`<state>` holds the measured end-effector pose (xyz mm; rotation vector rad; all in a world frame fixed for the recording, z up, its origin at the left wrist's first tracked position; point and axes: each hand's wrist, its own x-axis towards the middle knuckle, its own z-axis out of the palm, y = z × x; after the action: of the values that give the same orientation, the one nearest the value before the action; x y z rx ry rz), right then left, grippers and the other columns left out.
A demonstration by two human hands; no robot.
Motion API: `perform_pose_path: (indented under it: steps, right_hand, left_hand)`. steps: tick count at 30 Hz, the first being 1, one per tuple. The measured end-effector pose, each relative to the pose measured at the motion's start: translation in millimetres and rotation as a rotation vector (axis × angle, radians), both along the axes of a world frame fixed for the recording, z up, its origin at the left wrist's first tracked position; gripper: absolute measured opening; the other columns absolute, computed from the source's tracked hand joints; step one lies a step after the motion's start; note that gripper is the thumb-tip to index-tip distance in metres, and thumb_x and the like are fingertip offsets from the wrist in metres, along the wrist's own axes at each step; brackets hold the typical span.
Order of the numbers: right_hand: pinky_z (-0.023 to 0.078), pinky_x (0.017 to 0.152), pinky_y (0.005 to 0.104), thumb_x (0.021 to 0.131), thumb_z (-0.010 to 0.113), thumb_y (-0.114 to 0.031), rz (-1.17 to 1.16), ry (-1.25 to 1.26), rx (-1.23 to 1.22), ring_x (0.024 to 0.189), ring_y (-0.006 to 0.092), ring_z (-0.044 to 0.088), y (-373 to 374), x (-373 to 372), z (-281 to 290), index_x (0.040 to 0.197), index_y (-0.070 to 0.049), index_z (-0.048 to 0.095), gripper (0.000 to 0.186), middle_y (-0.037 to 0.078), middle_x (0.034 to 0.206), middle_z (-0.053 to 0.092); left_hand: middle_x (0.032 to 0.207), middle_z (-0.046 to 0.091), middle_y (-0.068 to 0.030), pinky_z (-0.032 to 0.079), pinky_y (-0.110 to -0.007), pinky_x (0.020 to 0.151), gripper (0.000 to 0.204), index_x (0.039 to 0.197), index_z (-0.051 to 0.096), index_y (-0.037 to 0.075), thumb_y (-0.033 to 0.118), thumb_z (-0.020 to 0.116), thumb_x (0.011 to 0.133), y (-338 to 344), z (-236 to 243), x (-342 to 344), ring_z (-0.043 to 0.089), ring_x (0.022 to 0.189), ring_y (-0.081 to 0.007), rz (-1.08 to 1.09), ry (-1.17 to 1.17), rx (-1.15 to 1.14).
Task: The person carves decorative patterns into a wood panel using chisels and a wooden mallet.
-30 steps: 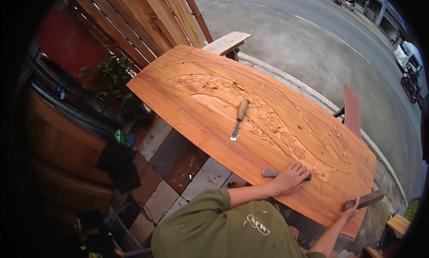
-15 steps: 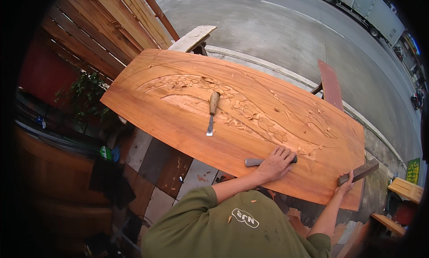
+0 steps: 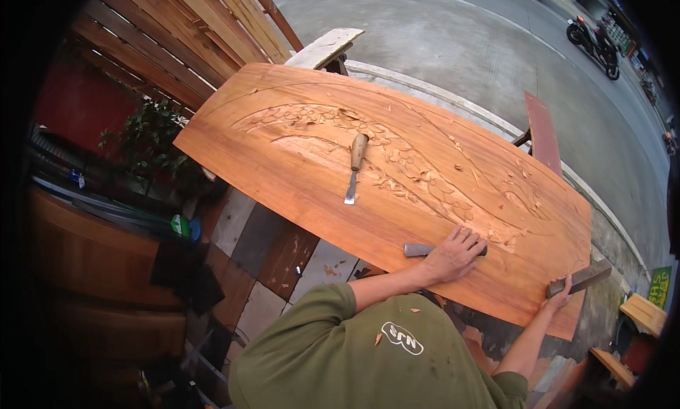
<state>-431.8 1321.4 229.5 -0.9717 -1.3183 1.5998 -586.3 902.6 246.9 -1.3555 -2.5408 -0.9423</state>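
A large orange-brown wooden panel (image 3: 297, 175) carved with flowers and long curves lies in front of me, wood chips scattered over it. My left hand (image 3: 453, 256) rests palm down near its close edge, fingers stretched out over a grey cylindrical tool (image 3: 418, 250). The tool's middle is hidden under that hand; a dark end shows past the fingers. At the panel's right end, my right hand (image 3: 560, 294) grips a dark rectangular wooden block (image 3: 591, 274), which juts beyond the edge. A flat chisel (image 3: 358, 157) with a wooden handle lies untouched on the carving, blade toward me.
Upright wooden planks (image 3: 170, 26) and a leafy plant (image 3: 145, 143) stand at the left. A whitish board (image 3: 326, 49) and a reddish board (image 3: 543, 136) stick out beyond the panel's far edge. Past the curb, a motorcycle (image 3: 595, 46) is on the road.
The whole view has shifted slightly, so the panel sits further right. Both hands keep their places on the tool and block. A truck has left the view and a motorcycle appears.
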Motion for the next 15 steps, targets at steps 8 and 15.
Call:
perform_pose_path:
  steps: [8,15]
  right_hand:
    - [0.056,0.060,0.0346,0.098,0.083,-0.030,0.005,0.011,-0.025,0.072,0.0211,0.068,-3,-3,-1,0.117,-0.006,0.063,0.036,0.008,0.089,0.067]
    - [0.056,0.061,0.0350,0.097,0.083,-0.030,0.027,0.007,-0.012,0.072,0.0218,0.068,14,6,-3,0.117,-0.006,0.063,0.037,0.009,0.090,0.067]
  left_hand:
    - [0.153,0.062,-0.0164,0.038,-0.056,0.126,0.067,0.155,0.058,0.006,0.033,0.079,0.097,-10,3,2,0.056,0.144,-0.0391,0.012,0.017,0.169]
    - [0.159,0.059,-0.0160,0.040,-0.055,0.125,0.069,0.158,0.056,0.009,0.033,0.080,0.099,-67,45,-24,0.054,0.148,-0.0388,0.186,0.086,0.282]
